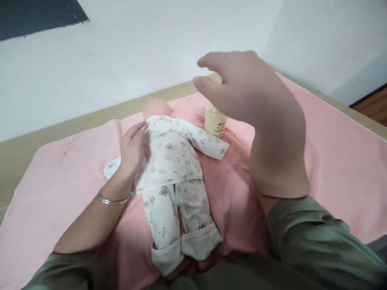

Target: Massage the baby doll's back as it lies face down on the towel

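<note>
A baby doll (172, 157) in white printed top and trousers lies on a pink cloth (78, 169), its head at the far end and its trouser cuffs turned up. My left hand (133, 149) rests against the left side of the doll's upper body, fingers extended along it. Raised in the air to the right is my right hand (238, 84), slightly blurred, thumb and fingers apart with nothing between them. Behind its fingers stands a pale yellow bottle (215, 121) with dark print, its upper part mostly hidden by the hand.
The pink cloth covers most of a wooden table (99, 117), which shows along the far and right edges. A white wall (145, 48) rises behind it, with a dark panel (36, 16) at upper left.
</note>
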The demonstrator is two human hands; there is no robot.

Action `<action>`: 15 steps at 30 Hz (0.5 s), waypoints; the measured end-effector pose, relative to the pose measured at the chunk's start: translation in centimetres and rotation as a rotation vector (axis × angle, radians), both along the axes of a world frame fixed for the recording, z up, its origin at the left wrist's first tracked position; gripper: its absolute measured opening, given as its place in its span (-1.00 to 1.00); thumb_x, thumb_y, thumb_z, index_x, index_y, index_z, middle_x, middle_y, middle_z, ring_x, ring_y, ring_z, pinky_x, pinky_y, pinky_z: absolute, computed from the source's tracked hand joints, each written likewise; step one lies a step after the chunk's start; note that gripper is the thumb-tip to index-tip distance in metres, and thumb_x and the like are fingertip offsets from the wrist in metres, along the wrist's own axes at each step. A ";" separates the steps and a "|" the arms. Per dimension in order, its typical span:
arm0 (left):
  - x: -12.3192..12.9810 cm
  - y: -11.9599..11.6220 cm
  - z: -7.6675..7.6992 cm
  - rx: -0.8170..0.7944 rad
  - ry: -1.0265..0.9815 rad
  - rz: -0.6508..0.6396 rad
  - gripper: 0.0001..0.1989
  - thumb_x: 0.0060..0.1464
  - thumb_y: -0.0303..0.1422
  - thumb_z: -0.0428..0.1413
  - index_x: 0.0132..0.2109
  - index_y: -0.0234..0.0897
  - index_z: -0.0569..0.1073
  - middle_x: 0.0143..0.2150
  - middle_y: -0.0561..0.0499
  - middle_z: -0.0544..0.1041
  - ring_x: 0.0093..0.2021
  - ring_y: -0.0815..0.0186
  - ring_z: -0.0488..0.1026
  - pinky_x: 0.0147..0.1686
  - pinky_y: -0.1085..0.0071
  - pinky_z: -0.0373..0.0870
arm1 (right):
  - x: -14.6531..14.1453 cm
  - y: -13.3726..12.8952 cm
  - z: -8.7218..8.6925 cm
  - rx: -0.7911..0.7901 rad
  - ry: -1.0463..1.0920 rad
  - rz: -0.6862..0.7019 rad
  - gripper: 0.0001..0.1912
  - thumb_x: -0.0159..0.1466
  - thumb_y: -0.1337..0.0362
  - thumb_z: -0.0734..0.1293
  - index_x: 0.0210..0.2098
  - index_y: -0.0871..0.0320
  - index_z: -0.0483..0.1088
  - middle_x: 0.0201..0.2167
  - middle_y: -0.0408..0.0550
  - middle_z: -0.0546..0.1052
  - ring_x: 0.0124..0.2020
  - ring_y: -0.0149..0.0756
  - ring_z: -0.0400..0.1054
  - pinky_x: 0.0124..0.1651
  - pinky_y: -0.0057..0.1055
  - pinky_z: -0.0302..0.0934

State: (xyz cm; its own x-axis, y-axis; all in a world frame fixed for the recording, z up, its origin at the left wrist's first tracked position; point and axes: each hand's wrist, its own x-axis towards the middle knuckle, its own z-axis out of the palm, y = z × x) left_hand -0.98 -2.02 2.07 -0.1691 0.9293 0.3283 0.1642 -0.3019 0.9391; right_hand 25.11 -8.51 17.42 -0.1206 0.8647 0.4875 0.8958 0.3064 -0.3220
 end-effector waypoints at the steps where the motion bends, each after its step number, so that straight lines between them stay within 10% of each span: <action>1: 0.4 -0.2 0.8 -0.015 -0.009 0.029 -0.80 0.30 -0.26 0.18 -0.03 -0.13 0.68 0.13 -0.03 0.65 0.33 -0.01 0.46 0.46 0.03 0.33 | 0.6 0.1 0.2 0.029 0.023 -0.025 -0.55 0.49 0.19 0.20 0.24 0.20 0.51 0.29 0.03 0.53 0.37 0.19 0.35 0.37 0.15 0.28; 6: 4.0 0.4 3.7 0.127 -0.218 -0.211 -0.81 0.28 -0.29 0.15 -0.13 -0.17 0.68 0.07 -0.04 0.69 0.29 0.07 0.52 0.47 0.12 0.33 | 2.0 2.3 0.4 0.164 0.166 -0.147 -0.43 0.43 0.31 0.19 0.38 0.34 0.36 0.37 0.04 0.47 0.41 -0.15 0.32 0.46 -0.20 0.22; 12: 9.3 2.0 7.1 -0.213 -0.321 -0.502 -0.50 0.45 -0.02 -0.09 0.01 -0.26 0.61 0.17 -0.28 0.60 0.47 -0.15 0.33 0.45 -0.18 0.32 | 1.7 6.9 -1.5 0.065 0.053 -0.252 -0.36 0.40 -0.15 0.19 0.44 -0.26 0.25 0.59 -0.42 0.04 0.66 0.08 -0.31 0.66 0.24 -0.36; 15: 10.7 1.4 8.5 -0.298 -0.409 -0.632 -0.44 0.47 -0.02 -0.17 0.16 -0.30 0.55 0.25 -0.29 0.53 0.54 -0.18 0.20 0.44 -0.19 0.31 | 1.2 8.1 -2.6 -0.106 -0.010 -0.144 -0.23 0.47 -0.18 0.04 0.52 0.07 0.15 0.63 0.00 -0.04 0.65 0.32 -0.34 0.57 0.50 -0.47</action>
